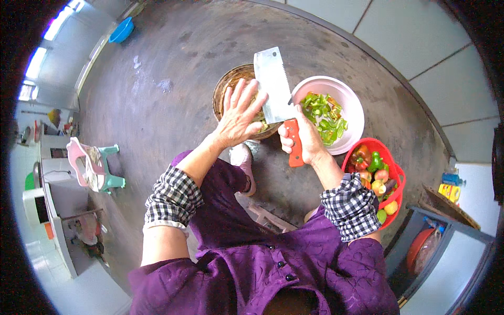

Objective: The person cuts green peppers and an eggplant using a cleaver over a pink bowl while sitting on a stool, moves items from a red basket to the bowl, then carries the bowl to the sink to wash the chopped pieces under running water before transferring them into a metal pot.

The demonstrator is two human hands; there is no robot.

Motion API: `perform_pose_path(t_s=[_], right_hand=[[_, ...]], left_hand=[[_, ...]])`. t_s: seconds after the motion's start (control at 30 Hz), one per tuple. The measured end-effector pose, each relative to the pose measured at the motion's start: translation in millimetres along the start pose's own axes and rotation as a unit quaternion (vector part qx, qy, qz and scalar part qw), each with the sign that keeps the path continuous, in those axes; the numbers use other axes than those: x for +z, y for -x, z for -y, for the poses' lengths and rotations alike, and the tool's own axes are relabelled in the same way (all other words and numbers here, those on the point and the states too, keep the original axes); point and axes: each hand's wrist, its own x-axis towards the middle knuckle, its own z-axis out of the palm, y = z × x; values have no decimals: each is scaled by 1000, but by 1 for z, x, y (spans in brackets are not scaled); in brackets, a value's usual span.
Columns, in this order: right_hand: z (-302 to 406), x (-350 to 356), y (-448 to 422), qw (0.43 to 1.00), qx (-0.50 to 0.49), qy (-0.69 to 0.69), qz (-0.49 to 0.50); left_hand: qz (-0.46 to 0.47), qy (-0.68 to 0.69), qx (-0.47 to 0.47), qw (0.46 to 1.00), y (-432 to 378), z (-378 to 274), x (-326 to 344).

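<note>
My right hand grips the red handle of a cleaver, its broad blade pointing away from me over the right part of a round wooden chopping board. My left hand, fingers spread, is over the board beside the blade, its fingertips near the metal; whether it touches the blade I cannot tell. Bits of chopped green vegetable show at the board's near right. Just right of the cleaver stands a pale pink bowl with cut green peppers, some pieces reddish.
A red basket of peppers and fruit stands by my right forearm. A small stool is at the left and a blue basin at the far upper left. A grey cabinet stands at the lower right; my foot is near the board.
</note>
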Motion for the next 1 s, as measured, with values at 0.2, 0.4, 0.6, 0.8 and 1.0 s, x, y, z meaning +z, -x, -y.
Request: perform_pose_path(t_s=[0.2,0.4,0.6,0.8,1.0], right_hand=[[3,0,3,986,-72,122,-86],[-2,-3,-1,605,-335,703,-164],[-6,-11,-1,569,-359,725,-146],[-7,-9,-2,586,-357,720,-99],[-2,-17,5,586,-317,739,-100]], left_hand=[[1,-131,-286,949,24,36,11],[-133,-8,-94,987,2,28,-10],[59,12,58,997,-11,-22,0],[105,-7,82,991,-22,-24,13],[84,-55,-14,995,-16,6,18]])
